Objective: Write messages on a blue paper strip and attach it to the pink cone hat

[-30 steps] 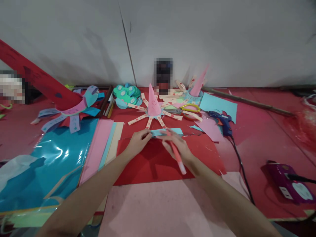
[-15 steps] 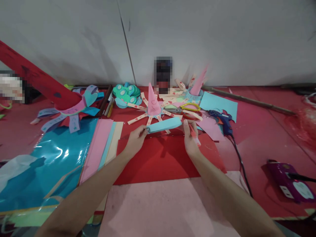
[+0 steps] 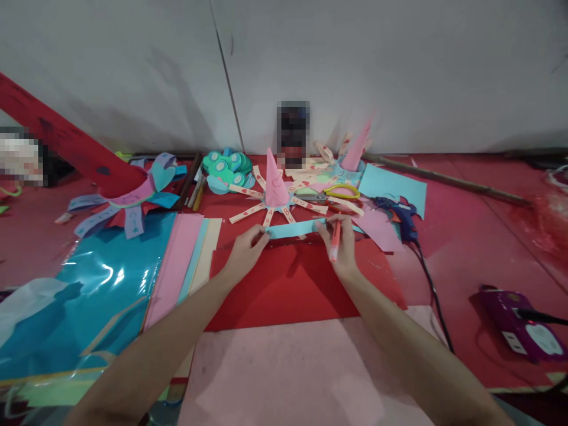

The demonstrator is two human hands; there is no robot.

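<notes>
A light-blue paper strip [image 3: 293,229] is stretched between my two hands above a red sheet [image 3: 284,284]. My left hand [image 3: 249,248] pinches its left end between thumb and fingers. At the other end, my right hand [image 3: 341,242] grips the strip and also holds an orange-pink marker [image 3: 336,239], its light end pointing down. Just beyond the strip stands a pink paper cone [image 3: 276,183] with lettered cream strips [image 3: 245,214] fanned around its base.
Yellow-handled scissors [image 3: 341,191] and a blue glue gun [image 3: 402,216] lie behind my right hand. A purple power socket [image 3: 523,325] sits at right. Coloured paper sheets [image 3: 177,260] and a blue plastic-wrapped pack [image 3: 110,278] are at left, near a red paper tube [image 3: 89,154].
My right hand has moved slightly left onto the strip's right end, and the strip is now flatter. The marker has swung more upright in that hand.
</notes>
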